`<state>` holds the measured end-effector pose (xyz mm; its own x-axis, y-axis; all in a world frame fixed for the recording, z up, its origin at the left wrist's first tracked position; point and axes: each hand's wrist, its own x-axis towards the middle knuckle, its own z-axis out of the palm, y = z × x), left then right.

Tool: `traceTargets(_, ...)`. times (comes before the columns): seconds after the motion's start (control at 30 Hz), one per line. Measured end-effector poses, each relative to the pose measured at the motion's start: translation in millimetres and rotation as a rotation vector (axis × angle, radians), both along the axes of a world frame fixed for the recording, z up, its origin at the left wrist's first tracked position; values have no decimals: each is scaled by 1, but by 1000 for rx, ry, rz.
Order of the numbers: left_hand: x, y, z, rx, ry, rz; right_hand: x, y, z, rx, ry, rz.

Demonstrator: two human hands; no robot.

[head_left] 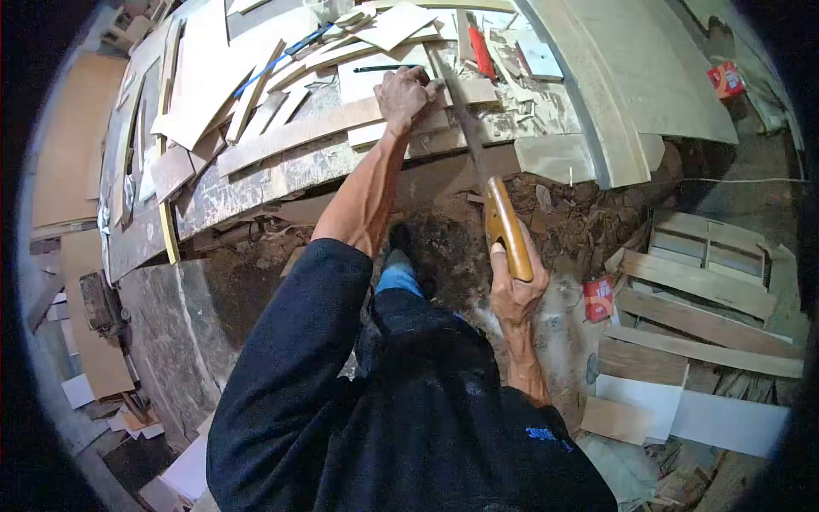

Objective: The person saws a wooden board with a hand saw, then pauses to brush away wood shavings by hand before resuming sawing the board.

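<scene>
My right hand [518, 286] is wrapped round the yellow-brown wooden handle [505, 224] of a handsaw. The saw blade [469, 128] reaches up and away over the bench edge and lies against a long, thin wooden strip [299, 136]. Pressing on that strip just left of the blade is my left hand [404, 96], its fingers bent and closed over the wood. Right behind the left hand, a dark pen-like tool [386, 68] rests on a pale board. A red-handled tool [480, 51] lies right of the blade.
The worn bench [222, 200] holds offcuts, pale sheets and a blue tool [281, 60]. Along its right runs a long grey-edged board [589, 94]. Lower right, wooden frames [699, 294] and a red packet [598, 299] lie on the floor; another red packet [726, 79] is at upper right.
</scene>
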<state>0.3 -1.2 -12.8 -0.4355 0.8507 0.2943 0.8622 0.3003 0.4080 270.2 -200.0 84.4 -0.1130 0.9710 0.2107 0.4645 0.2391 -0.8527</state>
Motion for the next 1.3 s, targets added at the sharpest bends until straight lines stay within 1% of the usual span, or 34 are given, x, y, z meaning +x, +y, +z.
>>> traceTargets(0.07, 2, 1, 3, -39, -54, 14, 2, -1, 0, 59, 15, -35)
traceTargets(0.2, 2, 2, -4, 67, -30, 22, 11, -2, -10, 83, 39, -50)
traceTargets(0.23, 0, 4, -5, 18, -98, 3, 11, -1, -9, 82, 48, -46)
traceTargets(0.27, -4, 6, -7, -33, -165, -16, 13, -4, -2, -7, 27, -26)
traceTargets(0.3, -8, 9, -10, -84, -233, -31, 14, -6, -3, -44, 55, -33)
traceTargets(0.33, -10, 10, -14, -24, -228, -40, 15, -8, -5, -81, 83, -41)
traceTargets(0.37, -10, 11, -18, 10, -133, -19, 15, -9, -6, -118, 110, -49)
traceTargets(0.43, -5, 7, -12, 79, 57, 22, 14, -12, -5, -115, 115, -53)
traceTargets(0.47, -5, 6, -7, 8, -30, -4, 14, -13, -4, -113, 117, -55)
traceTargets(0.57, -3, 5, -3, -9, -17, 4, 16, -11, -7, 3, 74, 12)
traceTargets(0.6, -1, 5, -1, 5, -19, 15, 17, -12, -7, -10, 72, 12)
traceTargets(0.7, -1, 3, 6, -90, -221, -23, 18, -14, -9, -15, 73, 19)
traceTargets(0.73, -4, 4, 7, -128, -209, -20, 19, -15, -13, 6, 78, 24)
traceTargets(0.83, -2, 5, -1, -59, -109, -3, 20, -19, -5, -4, 39, 31)
traceTargets(0.87, -3, 7, -3, -87, -120, 2, 19, -20, -2, -20, 18, 34)
traceTargets(0.93, -2, 8, 0, -144, -144, 12, 17, -20, -5, -94, 81, 15)
traceTargets(0.97, -2, 7, 0, -126, -131, 9, 17, -21, -5, -132, 112, 4)
traceTargets(1.03, -1, 4, 1, -89, -101, 2, 10, -13, -1, -130, 50, 4)
traceTargets(1.07, -2, 6, -1, -108, -129, 3, 8, -11, 1, -128, 21, 4)
traceTargets(1.13, -5, 10, -3, -144, -182, 5, 8, -11, -1, -121, 62, 6)
traceTargets(1.2, -1, 8, -2, -87, -139, 31, 9, -14, 7, -138, 56, 8)
traceTargets(1.23, 1, 7, 0, -58, -119, 47, 12, -16, 5, -94, 31, 18)
traceTargets(1.3, -5, 9, -8, -56, -160, 11, 18, -19, -4, -9, -18, 36)
